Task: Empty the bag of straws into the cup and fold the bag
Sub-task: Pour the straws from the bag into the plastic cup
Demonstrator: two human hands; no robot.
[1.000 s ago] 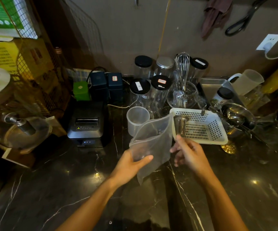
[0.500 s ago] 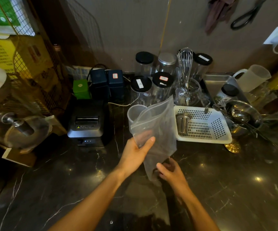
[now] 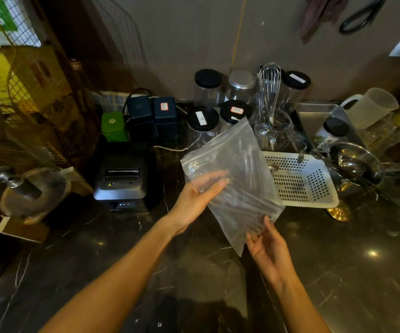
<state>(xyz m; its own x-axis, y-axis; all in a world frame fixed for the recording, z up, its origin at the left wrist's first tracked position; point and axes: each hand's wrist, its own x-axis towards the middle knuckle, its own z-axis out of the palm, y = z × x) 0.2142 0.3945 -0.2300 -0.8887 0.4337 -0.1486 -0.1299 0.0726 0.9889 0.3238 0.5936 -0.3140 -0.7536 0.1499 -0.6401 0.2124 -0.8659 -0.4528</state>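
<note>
Worktop: dark polished stone worktop (image 3: 338,272) with pale veins, carrying everything in view.
Right hand: the right hand (image 3: 270,248) is nearest, palm up under the lower edge of the bag; its fingertips (image 3: 265,223) touch the plastic, and whether the grip is closed on it I cannot tell.
Left hand: the left hand (image 3: 195,203) reaches in from the lower left, its grip clamped on the bag's left side, fingers showing through the plastic.
Bag: clear rectangular plastic zip bag (image 3: 232,179), held above the worktop between both hands and tilted, one corner pointing up toward the jars.
Straws: dark thin straws (image 3: 244,205) lie inside the bag, mostly in its lower half.
Cup: not visible here; the raised bag covers the spot behind it.
Basket: white perforated plastic basket (image 3: 300,186) just right of the bag, partly overlapped by it.
Printer: black receipt printer (image 3: 124,181) left of the left hand, well apart from the bag.
Jars: clear jars with black lids (image 3: 202,118) stand behind the bag.
Whisk: metal wire whisk (image 3: 270,87) stands upright in a glass vessel near the wall.
</note>
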